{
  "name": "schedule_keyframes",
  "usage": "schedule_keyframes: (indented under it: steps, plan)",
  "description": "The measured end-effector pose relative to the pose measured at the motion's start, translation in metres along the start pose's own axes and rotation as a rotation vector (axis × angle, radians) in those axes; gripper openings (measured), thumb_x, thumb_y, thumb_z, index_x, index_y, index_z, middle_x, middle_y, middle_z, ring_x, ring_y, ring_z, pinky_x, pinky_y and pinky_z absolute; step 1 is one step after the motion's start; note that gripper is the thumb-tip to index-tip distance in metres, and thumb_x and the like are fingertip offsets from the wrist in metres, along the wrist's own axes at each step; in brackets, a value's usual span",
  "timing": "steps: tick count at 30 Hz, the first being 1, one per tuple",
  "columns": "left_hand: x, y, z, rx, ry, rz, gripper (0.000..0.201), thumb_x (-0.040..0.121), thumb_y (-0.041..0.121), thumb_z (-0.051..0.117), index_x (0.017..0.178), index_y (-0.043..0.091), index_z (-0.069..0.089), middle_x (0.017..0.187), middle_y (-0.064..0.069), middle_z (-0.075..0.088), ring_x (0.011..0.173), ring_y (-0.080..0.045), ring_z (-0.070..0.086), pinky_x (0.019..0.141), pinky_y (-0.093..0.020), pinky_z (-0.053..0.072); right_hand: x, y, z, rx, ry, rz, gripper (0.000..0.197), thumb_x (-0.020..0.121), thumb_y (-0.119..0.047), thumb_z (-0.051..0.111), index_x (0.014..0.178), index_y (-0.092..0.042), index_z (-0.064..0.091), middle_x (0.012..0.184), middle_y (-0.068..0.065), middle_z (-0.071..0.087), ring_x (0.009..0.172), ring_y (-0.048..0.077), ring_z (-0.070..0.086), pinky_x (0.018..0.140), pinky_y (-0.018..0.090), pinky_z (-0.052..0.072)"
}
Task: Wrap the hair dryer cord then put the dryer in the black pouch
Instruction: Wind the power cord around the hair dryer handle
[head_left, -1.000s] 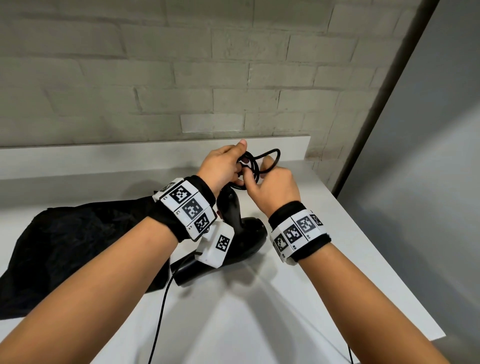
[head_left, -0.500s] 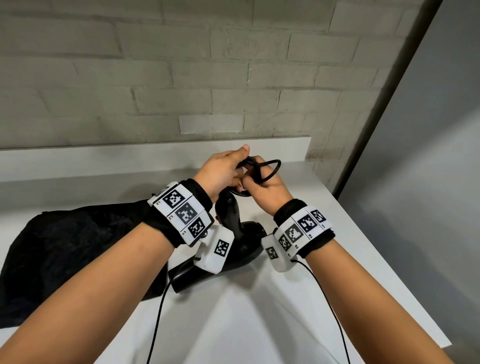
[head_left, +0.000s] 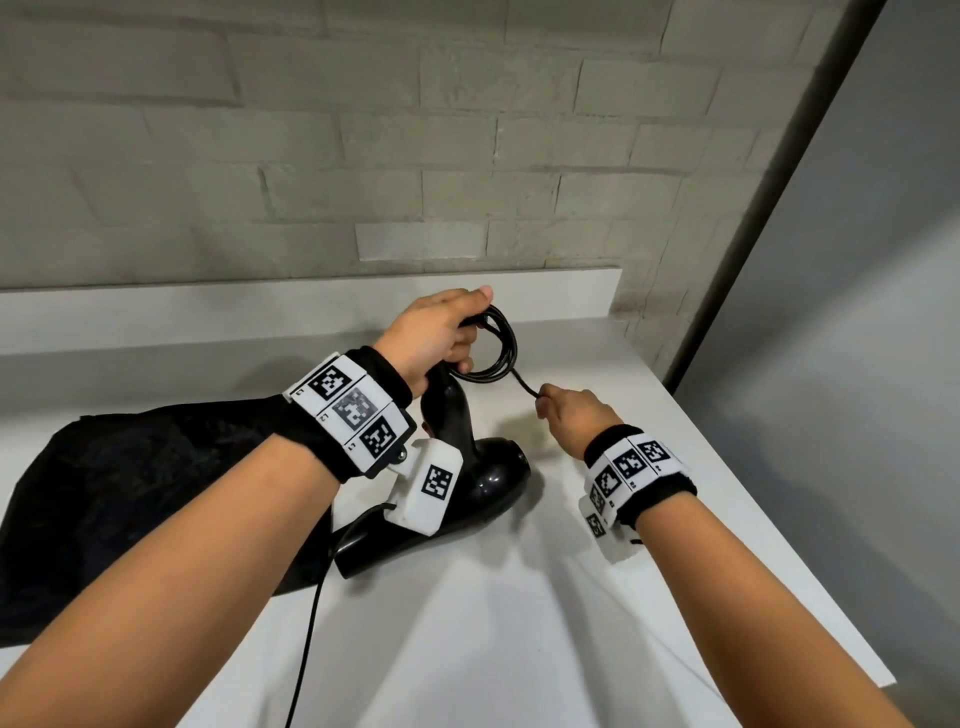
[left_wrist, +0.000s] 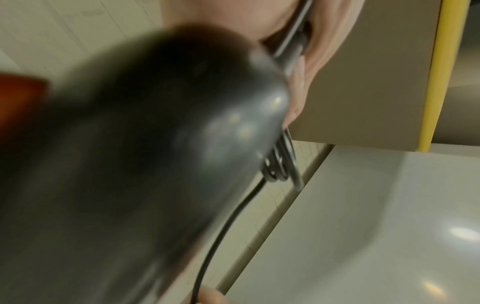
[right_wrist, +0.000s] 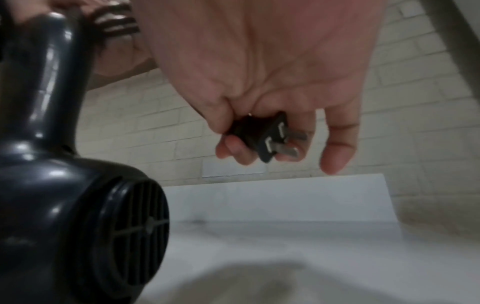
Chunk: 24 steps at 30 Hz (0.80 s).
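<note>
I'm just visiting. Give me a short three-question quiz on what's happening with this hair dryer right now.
1. True or false: the dryer is already inside the pouch.
2. What does the right hand pinch? A) the plug B) the pouch C) the dryer's nozzle
3. Fill in: the left hand holds the coiled ____ at the top of the dryer's handle.

Key: 1 false, it rests on the counter beside the pouch; 2 A; 3 cord.
</note>
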<state>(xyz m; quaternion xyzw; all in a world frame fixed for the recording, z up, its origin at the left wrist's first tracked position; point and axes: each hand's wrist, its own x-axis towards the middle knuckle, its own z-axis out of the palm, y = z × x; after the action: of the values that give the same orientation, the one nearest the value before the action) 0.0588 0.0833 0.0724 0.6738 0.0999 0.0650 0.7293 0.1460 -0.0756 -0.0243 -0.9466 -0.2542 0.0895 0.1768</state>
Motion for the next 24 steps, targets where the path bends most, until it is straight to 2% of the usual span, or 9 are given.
schedule_keyframes:
  steps: [4,8,10,13,16,18,20,22,24]
  plan:
    - [-0.002,0.0,0.002,0.041,-0.032,-0.01,0.034,0.092,0.016,0.052,0.061,0.018,0.039,0.036,0.012,0.026,0.028,-0.004,0.019,0.036,-0.014,0.025,0.004,-0.004,-0.002,-0.109,-0.087,0.065,0.028,0.094,-0.025,0.026,0.105,-0.019,0.051,0.11,0.013,0.062,0.105,0.033,0.05,0.09,0.042,0.036]
    - [-0.003,0.001,0.001,0.02,-0.028,0.016,0.033,0.089,0.006,0.052,0.06,0.016,0.041,0.036,0.012,0.027,0.029,-0.005,0.019,0.036,-0.014,0.023,0.007,-0.019,-0.006,-0.119,-0.088,-0.009,0.026,0.093,-0.026,0.037,0.112,-0.022,0.055,0.12,0.007,0.057,0.113,0.03,0.048,0.096,0.042,0.037]
    - [-0.003,0.001,0.0,0.008,-0.012,0.023,0.033,0.088,0.003,0.053,0.06,0.016,0.041,0.036,0.011,0.028,0.029,-0.005,0.02,0.035,-0.014,0.022,0.005,-0.028,-0.009,0.124,-0.076,-0.095,0.021,0.089,-0.017,0.045,0.105,-0.017,0.06,0.114,0.007,0.06,0.102,0.025,0.054,0.092,0.036,0.041]
    - [-0.003,0.001,0.001,0.002,-0.004,0.039,0.033,0.086,-0.001,0.054,0.061,0.015,0.041,0.036,0.01,0.029,0.027,-0.004,0.02,0.035,-0.013,0.022,-0.006,-0.043,-0.018,0.597,-0.208,-0.201,0.025,0.088,0.003,0.042,0.109,0.001,0.056,0.101,0.009,0.06,0.092,0.017,0.051,0.086,0.027,0.042]
    - [-0.004,0.0,0.0,-0.004,-0.004,0.044,0.032,0.087,-0.001,0.053,0.061,0.014,0.041,0.035,0.01,0.029,0.027,-0.004,0.02,0.035,-0.014,0.022,-0.011,-0.049,-0.026,0.694,-0.278,-0.301,0.025,0.089,0.008,0.039,0.106,-0.001,0.054,0.086,-0.005,0.06,0.085,0.006,0.054,0.082,0.017,0.041]
    - [-0.005,0.001,0.001,-0.015,0.002,0.042,0.03,0.088,0.004,0.053,0.061,0.014,0.042,0.035,0.01,0.028,0.027,-0.005,0.02,0.035,-0.013,0.022,-0.011,-0.051,-0.028,0.756,-0.276,-0.322,0.023,0.092,0.004,0.036,0.09,-0.01,0.054,0.068,-0.011,0.062,0.068,-0.001,0.058,0.077,0.017,0.042]
    - [-0.006,0.003,0.004,-0.008,0.029,0.029,0.029,0.089,0.013,0.052,0.062,0.014,0.043,0.033,0.01,0.026,0.027,-0.006,0.019,0.036,-0.013,0.021,-0.009,-0.051,-0.028,0.873,-0.214,-0.279,0.031,0.095,0.0,0.029,0.076,-0.014,0.05,0.048,-0.011,0.055,0.046,-0.002,0.053,0.064,0.02,0.045]
    - [-0.007,0.005,0.007,0.004,0.066,0.007,0.03,0.089,0.019,0.05,0.061,0.014,0.041,0.031,0.009,0.025,0.027,-0.007,0.019,0.037,-0.014,0.021,-0.007,-0.051,-0.031,0.881,-0.093,-0.235,0.035,0.097,-0.004,0.029,0.068,-0.014,0.045,0.049,-0.001,0.04,0.034,-0.001,0.039,0.046,0.015,0.038]
    - [-0.007,0.006,0.007,-0.004,0.079,-0.011,0.03,0.089,0.02,0.048,0.061,0.014,0.038,0.031,0.008,0.024,0.026,-0.008,0.019,0.037,-0.015,0.02,-0.006,-0.053,-0.037,0.819,-0.017,-0.227,0.038,0.097,-0.008,0.031,0.062,-0.015,0.042,0.054,0.0,0.029,0.032,-0.001,0.029,0.038,0.011,0.026]
